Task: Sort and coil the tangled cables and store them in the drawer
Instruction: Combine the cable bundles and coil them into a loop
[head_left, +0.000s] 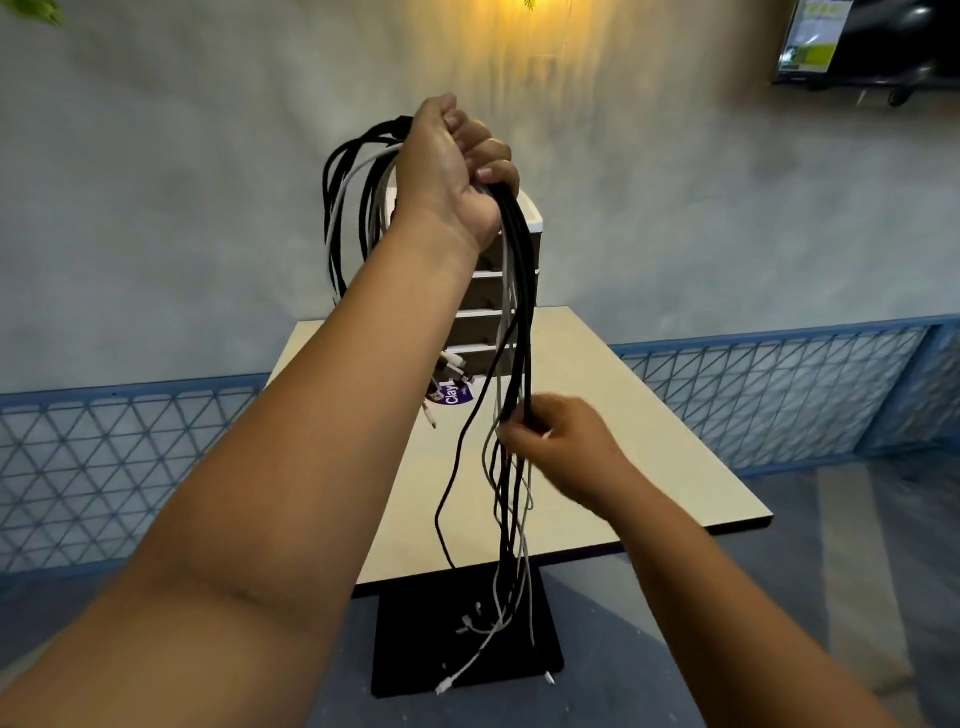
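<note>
My left hand (457, 166) is raised high and grips a bundle of black and white cables (517, 312) in a fist. One loop of the bundle arches out to the left of the fist, and the rest hangs straight down past the table edge. Lower down, my right hand (561, 447) pinches the hanging strands between its fingers. The loose ends with white plugs dangle near the floor. Behind my left arm a small beige drawer unit (483, 306) with stacked drawers stands on the table, partly hidden.
A cream table (623, 415) on a black pedestal base (415, 649) stands in front of me, with a purple sticker near the drawers. A blue lattice railing (779, 395) runs behind it along a grey wall. A screen hangs at the top right.
</note>
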